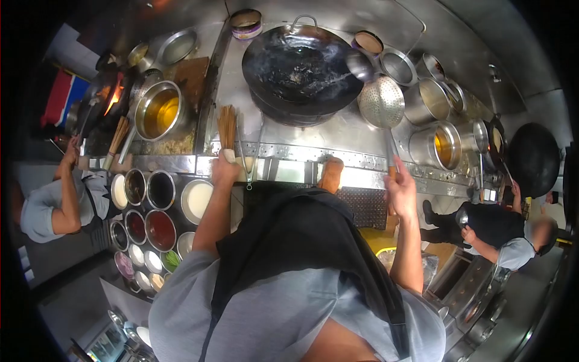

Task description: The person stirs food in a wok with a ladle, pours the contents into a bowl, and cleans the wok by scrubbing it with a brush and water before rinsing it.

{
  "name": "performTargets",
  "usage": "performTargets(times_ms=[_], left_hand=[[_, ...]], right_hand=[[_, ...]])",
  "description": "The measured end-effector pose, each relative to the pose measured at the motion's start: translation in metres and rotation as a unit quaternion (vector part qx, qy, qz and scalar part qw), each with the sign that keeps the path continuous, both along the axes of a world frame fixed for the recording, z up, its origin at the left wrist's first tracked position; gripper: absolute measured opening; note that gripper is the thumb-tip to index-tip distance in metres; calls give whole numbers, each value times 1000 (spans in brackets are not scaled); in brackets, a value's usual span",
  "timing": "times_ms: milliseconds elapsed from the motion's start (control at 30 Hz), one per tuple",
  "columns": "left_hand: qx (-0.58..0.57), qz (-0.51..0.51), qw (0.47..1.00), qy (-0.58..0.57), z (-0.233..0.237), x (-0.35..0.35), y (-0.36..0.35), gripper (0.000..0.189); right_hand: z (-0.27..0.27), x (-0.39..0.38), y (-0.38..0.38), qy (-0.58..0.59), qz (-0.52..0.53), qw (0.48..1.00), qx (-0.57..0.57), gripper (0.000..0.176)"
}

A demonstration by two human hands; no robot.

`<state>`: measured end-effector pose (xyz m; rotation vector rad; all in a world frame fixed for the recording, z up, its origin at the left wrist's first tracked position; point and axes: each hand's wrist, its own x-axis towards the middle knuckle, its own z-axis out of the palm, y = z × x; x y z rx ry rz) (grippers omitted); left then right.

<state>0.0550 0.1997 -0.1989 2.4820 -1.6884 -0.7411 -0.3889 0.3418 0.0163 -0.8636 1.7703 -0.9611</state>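
Note:
My left hand [224, 171] is wrapped round the base of a bamboo brush [227, 130], whose bristles point away from me. On the right, my right hand [400, 188] is at the wooden handle of a perforated skimmer [381, 102], with some fingers raised; its exact hold on the handle is unclear. The skimmer's bowl lies just right of a large dark wok [303, 69], close to a ladle [360, 65]. Smoke or steam shows over the wok, which has wet-looking residue at its bottom. Metal tongs [242, 151] lie beside the brush.
Sauce and ingredient bowls [161, 230] stand at the left. Pots [443, 145] line the right side of the stove, and another pot [158, 113] holds yellow liquid at the left. A co-worker [54, 202] is near flames at far left; another person [500, 235] is at right.

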Motion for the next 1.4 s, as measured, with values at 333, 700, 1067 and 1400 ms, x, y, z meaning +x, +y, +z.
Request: performTargets(times_ms=[333,700,1067,1400], left_hand=[[-79,89,961,251,-30,20,-11,62],[-91,-5,941,326,219,-76,-40,67],[17,-370,926,-72,124,-257,-244,52],[102,-422,901,8,170,-242,-231,37]], right_hand=[[-94,-169,58,313,-301,900,33,49],[-125,-227,46,617,-216,752,79,57],[-73,57,-109,239,175,915,-273,59],[-101,144,-190,415,309,845,-135,30]])
